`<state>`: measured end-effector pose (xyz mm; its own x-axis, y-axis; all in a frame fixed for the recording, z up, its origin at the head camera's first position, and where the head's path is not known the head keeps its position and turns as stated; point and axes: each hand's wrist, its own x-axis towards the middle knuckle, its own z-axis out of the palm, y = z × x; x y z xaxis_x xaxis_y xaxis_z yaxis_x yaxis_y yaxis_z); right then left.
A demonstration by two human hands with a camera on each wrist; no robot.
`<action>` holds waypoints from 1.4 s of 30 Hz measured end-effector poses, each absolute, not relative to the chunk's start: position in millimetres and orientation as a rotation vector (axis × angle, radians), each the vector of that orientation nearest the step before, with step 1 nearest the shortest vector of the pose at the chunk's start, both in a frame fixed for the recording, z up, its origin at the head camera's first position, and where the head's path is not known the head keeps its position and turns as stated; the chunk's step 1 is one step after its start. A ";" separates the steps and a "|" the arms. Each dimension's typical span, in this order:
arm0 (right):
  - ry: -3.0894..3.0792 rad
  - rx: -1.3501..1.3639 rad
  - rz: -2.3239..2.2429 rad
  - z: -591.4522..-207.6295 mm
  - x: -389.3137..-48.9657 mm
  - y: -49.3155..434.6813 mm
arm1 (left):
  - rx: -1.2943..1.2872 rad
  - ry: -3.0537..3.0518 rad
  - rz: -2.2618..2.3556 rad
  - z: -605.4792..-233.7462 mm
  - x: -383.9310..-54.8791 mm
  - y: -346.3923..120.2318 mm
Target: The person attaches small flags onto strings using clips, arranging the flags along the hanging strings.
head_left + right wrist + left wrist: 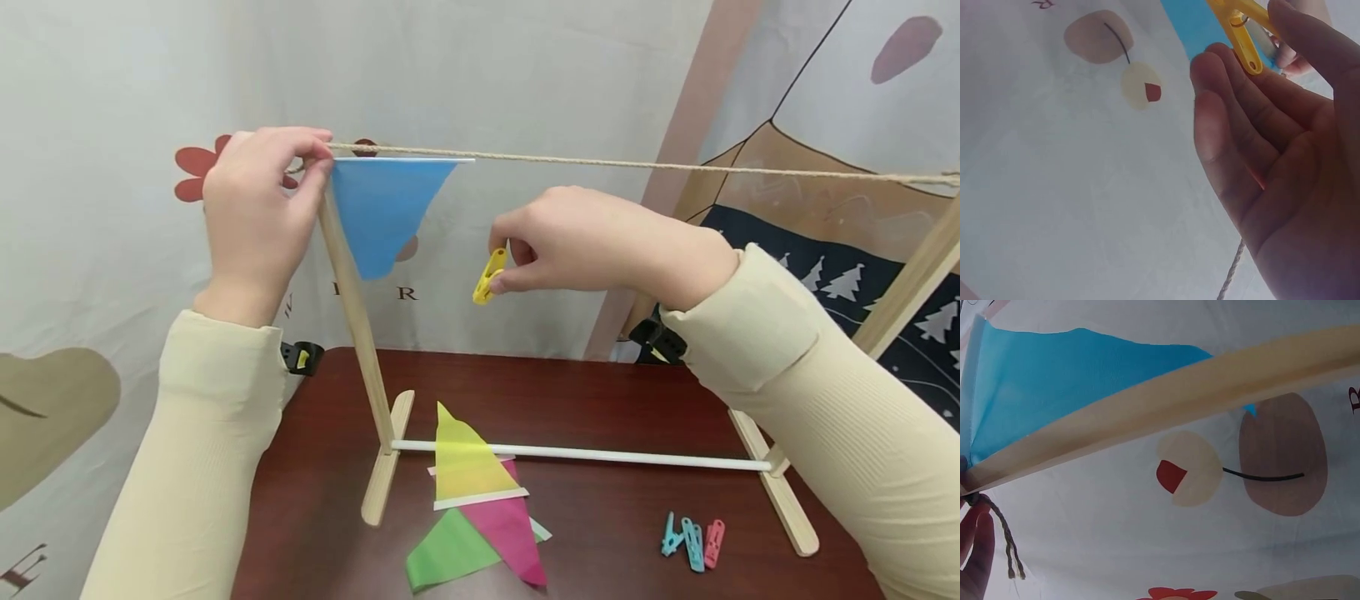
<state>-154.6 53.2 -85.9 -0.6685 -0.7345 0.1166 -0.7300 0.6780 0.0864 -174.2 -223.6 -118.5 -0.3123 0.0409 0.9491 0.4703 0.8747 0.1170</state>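
Note:
At the top of the left wooden post, my left hand (pixel 258 221) pinches the upper left corner of a blue pennant (pixel 390 208) against the rope (pixel 570 160). The pennant hangs just under the rope, its white top strip running alongside. In the left wrist view the rope's knotted tail (pixel 1007 540) dangles by my fingers. To the right of the pennant and below the rope, my right hand (pixel 581 242) holds a yellow clothespin (pixel 490 277) between thumb and fingers. The right wrist view shows the same yellow clothespin (pixel 1238 34) by the fingertips.
The wooden frame stands on a dark red table (pixel 315 533), a white bar (pixel 622 455) joining its feet. Yellow (pixel 468 462), magenta (pixel 510 533) and green pennants (pixel 450 554) overlap at the front. Teal clothespins (pixel 692 543) and a pink clothespin (pixel 714 543) lie right. A printed curtain (pixel 487 75) hangs behind.

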 end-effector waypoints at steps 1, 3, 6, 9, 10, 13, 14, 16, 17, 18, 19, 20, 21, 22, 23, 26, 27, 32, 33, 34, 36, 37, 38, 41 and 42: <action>-2.730 1.200 -0.044 -85.6 -154.8 52.8 | -0.372 -1.855 -0.449 -118.3 -174.1 -222.8; -2.689 1.187 -0.036 -85.7 -155.3 51.6 | -0.347 -1.859 -0.476 -118.6 -174.0 -221.1; -2.626 1.152 -0.035 -86.1 -156.0 49.4 | -0.331 -1.861 -0.490 -119.3 -174.6 -219.6; -2.572 1.118 -0.025 -84.9 -156.7 48.0 | -0.328 -1.863 -0.493 -119.6 -176.1 -217.7; -2.559 1.107 -0.015 -84.2 -156.9 47.6 | -0.333 -1.862 -0.489 -119.6 -176.7 -217.1; -2.516 1.077 0.038 -81.9 -157.4 47.4 | -0.339 -1.864 -0.494 -119.2 -178.7 -214.1; -2.504 1.067 0.061 -81.2 -157.3 47.5 | -0.339 -1.866 -0.499 -119.2 -179.2 -212.9; -2.478 1.048 0.103 -80.1 -157.0 48.1 | -0.332 -1.868 -0.511 -119.7 -180.4 -209.6; -2.463 1.041 0.122 -79.5 -156.8 48.8 | -0.323 -1.871 -0.517 -120.1 -180.9 -207.7; -2.451 1.035 0.142 -78.8 -156.7 49.5 | -0.315 -1.874 -0.522 -120.5 -181.3 -205.6; -2.441 1.027 0.159 -78.1 -156.5 50.2 | -0.308 -1.877 -0.522 -120.7 -181.5 -203.7; -2.433 1.020 0.179 -77.4 -156.5 51.1 | -0.302 -1.879 -0.522 -120.9 -181.8 -201.9; -2.425 1.014 0.195 -76.6 -156.6 51.8 | -0.298 -1.878 -0.523 -121.2 -182.0 -200.1; -2.413 1.011 0.207 -76.0 -156.8 52.5 | -0.294 -1.879 -0.524 -121.2 -182.1 -198.5; -2.399 1.010 0.219 -75.2 -157.1 53.0 | -0.289 -1.878 -0.524 -121.2 -182.0 -197.1; -2.355 1.013 0.241 -72.8 -158.7 53.4 | -0.272 -1.872 -0.533 -121.1 -181.5 -195.3; -2.339 1.017 0.244 -71.8 -159.5 53.0 | -0.263 -1.869 -0.531 -121.1 -181.0 -195.5; -2.267 1.041 0.283 -65.7 -163.2 49.6 | -0.222 -1.863 -0.515 -119.7 -178.5 -199.1; -2.261 1.043 0.295 -64.7 -163.8 48.9 | -0.220 -1.863 -0.512 -119.4 -177.9 -199.8; -2.254 1.044 0.302 -63.8 -164.2 48.3 | -0.220 -1.864 -0.509 -119.1 -177.4 -200.5; -2.241 1.047 0.322 -62.7 -165.1 47.4 | -0.220 -1.867 -0.505 -118.8 -176.3 -201.5; -2.237 1.048 0.331 -62.5 -165.4 46.8 | -0.220 -1.869 -0.503 -118.8 -175.7 -202.0; -2.235 1.048 0.339 -62.3 -165.6 46.3 | -0.220 -1.869 -0.503 -118.8 -175.3 -202.4; -2.224 1.049 0.355 -62.0 -166.0 44.9 | -0.221 -1.872 -0.499 -119.0 -174.7 -203.7; -2.220 1.048 0.359 -62.0 -166.0 44.4 | -0.222 -1.871 -0.500 -119.1 -174.8 -204.1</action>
<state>-166.0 44.4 -62.0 -0.4701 -0.5877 0.6585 -0.7652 0.6432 0.0279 -174.8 -204.1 -119.1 -0.3513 -0.0885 0.9321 0.3884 0.8921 0.2311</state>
